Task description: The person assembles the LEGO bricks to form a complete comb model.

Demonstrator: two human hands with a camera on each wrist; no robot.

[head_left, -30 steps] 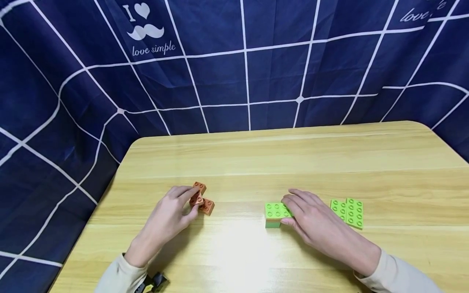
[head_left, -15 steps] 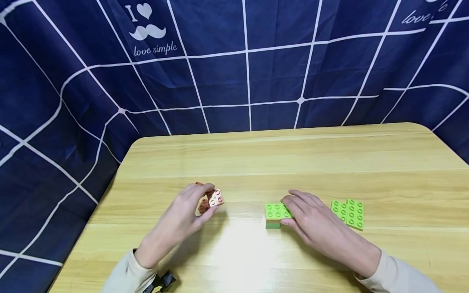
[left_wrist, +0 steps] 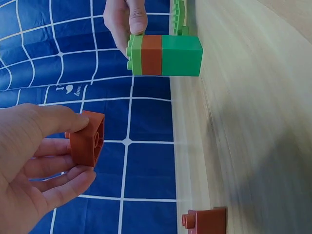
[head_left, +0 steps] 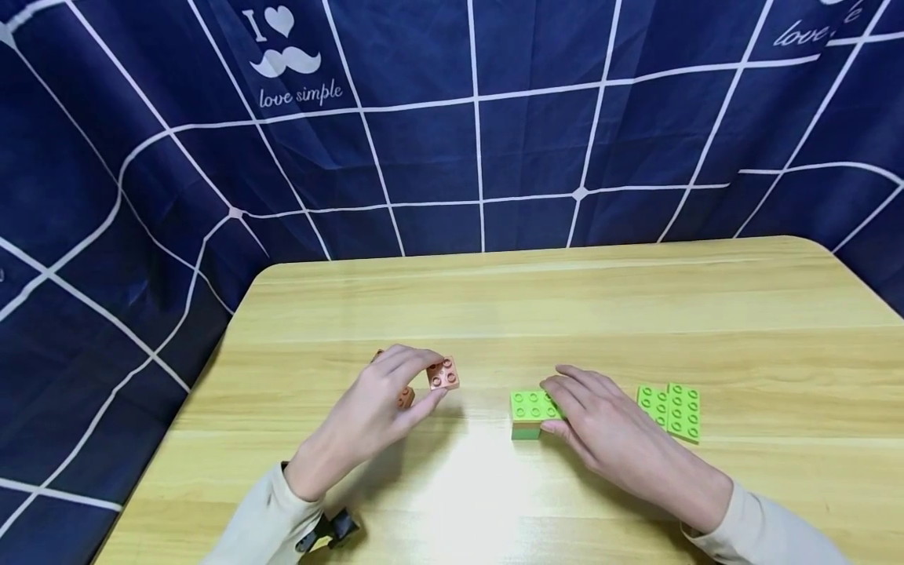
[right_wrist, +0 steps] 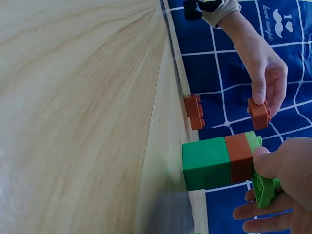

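My left hand (head_left: 370,404) pinches a small orange-brown toy building block (head_left: 443,373) between thumb and fingers, raised above the table. In the left wrist view that block (left_wrist: 87,139) is tilted, its hollow underside partly showing. To its right, a block stack (head_left: 531,406) stands on the table. The left wrist view shows its layers: dark green at the bottom, orange-brown in the middle, light green on top. My right hand (head_left: 614,428) grips the stack's right end, hiding it in the head view. In the right wrist view the thumb (right_wrist: 265,163) presses by the light green layer.
More orange-brown blocks (head_left: 406,398) lie on the table, partly hidden behind my left hand. Light green flat blocks (head_left: 683,412) lie beyond my right wrist. A dark blue gridded curtain (head_left: 424,157) hangs behind the wooden table (head_left: 494,306).
My left hand has lifted the orange-brown block away from the other orange-brown ones and carried it right, towards the stack. The right hand and the stack have stayed in place.
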